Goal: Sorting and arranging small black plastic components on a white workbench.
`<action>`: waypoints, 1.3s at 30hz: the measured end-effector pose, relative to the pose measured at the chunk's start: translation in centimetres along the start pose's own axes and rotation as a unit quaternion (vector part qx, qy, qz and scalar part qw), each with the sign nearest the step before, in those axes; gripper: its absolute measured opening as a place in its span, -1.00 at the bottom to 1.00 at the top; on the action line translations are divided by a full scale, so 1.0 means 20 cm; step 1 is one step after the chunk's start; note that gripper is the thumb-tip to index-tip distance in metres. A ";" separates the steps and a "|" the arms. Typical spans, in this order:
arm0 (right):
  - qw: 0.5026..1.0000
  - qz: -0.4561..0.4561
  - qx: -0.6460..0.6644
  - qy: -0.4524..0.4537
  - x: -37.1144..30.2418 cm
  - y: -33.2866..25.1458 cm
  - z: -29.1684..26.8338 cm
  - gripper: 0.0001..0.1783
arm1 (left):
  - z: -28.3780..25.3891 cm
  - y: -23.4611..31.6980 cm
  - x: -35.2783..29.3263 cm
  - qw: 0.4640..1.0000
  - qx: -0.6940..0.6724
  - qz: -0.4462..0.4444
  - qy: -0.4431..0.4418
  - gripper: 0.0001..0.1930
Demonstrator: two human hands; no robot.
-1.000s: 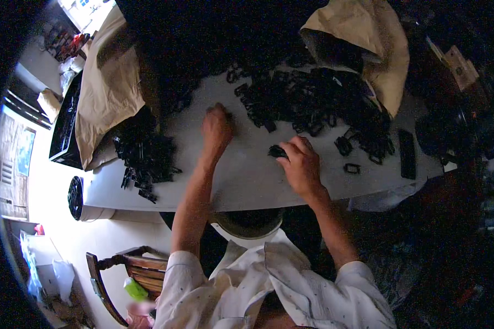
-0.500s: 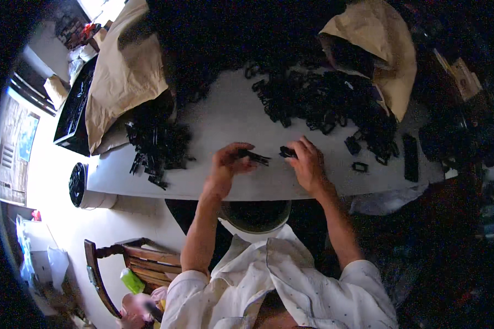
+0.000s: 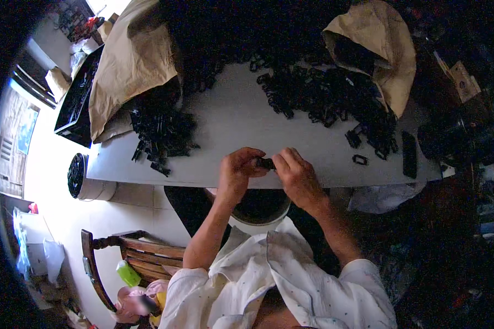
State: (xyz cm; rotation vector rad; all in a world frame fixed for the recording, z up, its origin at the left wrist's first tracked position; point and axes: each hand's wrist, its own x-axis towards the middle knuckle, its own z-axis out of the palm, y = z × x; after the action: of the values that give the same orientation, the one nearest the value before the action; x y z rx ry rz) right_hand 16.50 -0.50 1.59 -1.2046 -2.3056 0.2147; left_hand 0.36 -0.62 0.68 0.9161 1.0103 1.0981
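Over the front edge of the table, my two hands meet with a small black plastic part [image 3: 265, 163] between them. My left hand [image 3: 236, 174] is closed on its left end, thumb and fingers pinching it. My right hand [image 3: 300, 180] has its fingers pressed together at the other end and hides most of that side. Whether one piece or two joined pieces lie between the hands, I cannot tell. Left of my hands lies a heap of long black plastic parts [image 3: 162, 131]. Further off to the right spreads a pile of black ring-shaped parts [image 3: 318, 93], with one loose ring [image 3: 359, 159] nearer me.
Brown paper sacks stand at the left [image 3: 134, 71] and right [image 3: 398, 60] of the table [image 3: 230, 112]. A black bar [image 3: 409, 154] lies at its right end. Below the edge sits a round bucket [image 3: 260, 208]. A wooden chair [image 3: 153, 252] and a person in pink [image 3: 134, 301] are at lower left.
My hands were apart, each with a black piece. Now they have come together at the middle, and the left hand's long part points less visibly outward. The view has shifted slightly.
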 end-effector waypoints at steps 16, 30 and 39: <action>0.955 0.151 0.250 0.044 -0.13 -0.03 0.03 -0.53 | 0.11 -0.09 -0.16 0.995 0.011 0.090 0.049 -0.77; 0.975 0.186 0.040 0.117 0.11 0.61 0.01 -0.74 | -0.16 -0.64 -0.26 0.862 0.481 0.146 -0.059 -0.84; 0.972 0.177 -0.138 0.070 0.08 0.55 0.03 -0.72 | 0.08 -0.04 0.05 0.870 0.412 0.114 -0.246 -0.85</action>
State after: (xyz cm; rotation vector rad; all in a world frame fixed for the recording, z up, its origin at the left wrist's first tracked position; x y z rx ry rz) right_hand 23.32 7.26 -2.32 -1.7128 -2.0315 -0.0694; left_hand 2.31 -0.02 0.19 1.9382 0.9421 0.5200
